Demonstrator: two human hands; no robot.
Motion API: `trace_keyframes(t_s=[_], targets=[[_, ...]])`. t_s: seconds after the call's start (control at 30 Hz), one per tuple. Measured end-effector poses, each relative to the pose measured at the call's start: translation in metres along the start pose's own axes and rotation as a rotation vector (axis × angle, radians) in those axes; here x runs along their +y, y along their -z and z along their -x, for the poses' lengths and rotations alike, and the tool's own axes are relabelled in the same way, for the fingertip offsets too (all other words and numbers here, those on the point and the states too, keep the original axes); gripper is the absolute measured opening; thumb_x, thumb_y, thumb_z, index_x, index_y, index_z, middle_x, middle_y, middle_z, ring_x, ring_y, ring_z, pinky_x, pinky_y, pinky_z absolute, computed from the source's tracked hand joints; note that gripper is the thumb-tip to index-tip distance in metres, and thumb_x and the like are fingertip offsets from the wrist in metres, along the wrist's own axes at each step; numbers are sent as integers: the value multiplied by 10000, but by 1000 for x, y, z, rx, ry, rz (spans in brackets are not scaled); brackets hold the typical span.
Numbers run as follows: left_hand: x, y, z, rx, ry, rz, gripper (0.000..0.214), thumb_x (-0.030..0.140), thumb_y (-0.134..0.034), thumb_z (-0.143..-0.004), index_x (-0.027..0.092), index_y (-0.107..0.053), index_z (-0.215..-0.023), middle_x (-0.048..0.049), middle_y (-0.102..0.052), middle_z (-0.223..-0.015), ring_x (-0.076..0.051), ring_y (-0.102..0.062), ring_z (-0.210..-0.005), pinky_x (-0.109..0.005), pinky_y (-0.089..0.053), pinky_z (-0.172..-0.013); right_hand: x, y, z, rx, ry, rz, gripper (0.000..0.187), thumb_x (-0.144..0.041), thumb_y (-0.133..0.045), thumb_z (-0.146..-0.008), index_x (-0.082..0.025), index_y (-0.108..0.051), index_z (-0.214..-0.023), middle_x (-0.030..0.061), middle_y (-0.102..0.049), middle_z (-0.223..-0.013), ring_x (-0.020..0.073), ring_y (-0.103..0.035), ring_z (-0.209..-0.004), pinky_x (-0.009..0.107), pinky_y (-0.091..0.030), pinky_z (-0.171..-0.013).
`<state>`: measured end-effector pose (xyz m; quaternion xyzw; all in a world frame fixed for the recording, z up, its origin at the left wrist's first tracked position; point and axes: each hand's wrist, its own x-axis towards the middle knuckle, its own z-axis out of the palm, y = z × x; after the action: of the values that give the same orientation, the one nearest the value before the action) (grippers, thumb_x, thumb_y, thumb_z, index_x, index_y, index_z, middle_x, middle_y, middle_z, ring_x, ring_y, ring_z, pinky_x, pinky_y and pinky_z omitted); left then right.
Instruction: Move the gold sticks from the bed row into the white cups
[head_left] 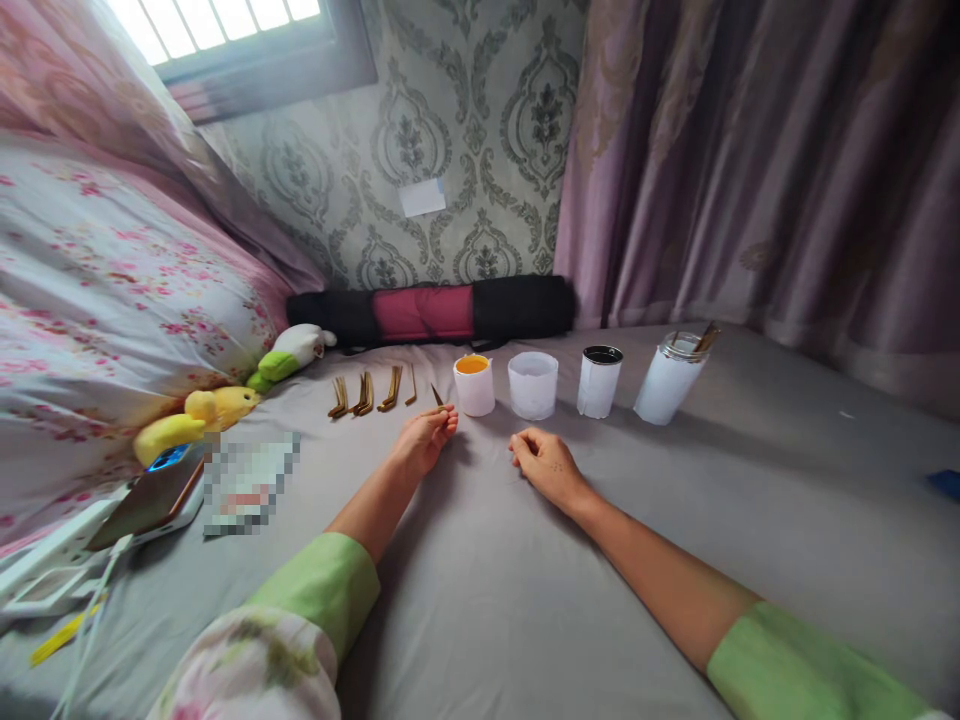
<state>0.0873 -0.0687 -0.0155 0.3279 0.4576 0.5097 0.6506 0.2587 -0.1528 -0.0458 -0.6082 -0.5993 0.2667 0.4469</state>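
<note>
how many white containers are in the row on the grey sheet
4. Left to right: the cup showing orange inside, the wide tub, the dark-topped can, and the jar with thin sticks poking out. None looks hidden.

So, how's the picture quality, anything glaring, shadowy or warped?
In the head view, the window glares white at upper left; soft shadow stretches rightward from the paper-wrapped jar, whose outward lean is probably wide-angle distortion; a pale item at left is pixelated; the left hand looks fairly sharp.
</note>
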Motion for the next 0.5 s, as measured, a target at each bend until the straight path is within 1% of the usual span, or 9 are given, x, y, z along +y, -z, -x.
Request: trace_keyframes(t_s=[0.3, 0.5], targets=[[-11, -4, 36, -108, 26, 41, 130, 32, -476, -749, 54, -558, -848, -82, -601, -700, -62, -545, -523, -154, -464, -474, 2, -1, 0, 4, 22, -29, 297, -376, -384, -779, -159, -581, -727, 26, -601, -600, 107, -529, -514, 212, -383, -506], [-18, -7, 54, -167, 30, 47, 133, 77, -499, -750, 69, -549, -873, -88, -609, -710, -69, -545, -525, -164, -453, -468, 2, -1, 3, 16, 31, -34, 302, -379, -389, -775, -156, -589, -735, 23, -597, -587, 101, -517, -489, 212, -383, -493]])
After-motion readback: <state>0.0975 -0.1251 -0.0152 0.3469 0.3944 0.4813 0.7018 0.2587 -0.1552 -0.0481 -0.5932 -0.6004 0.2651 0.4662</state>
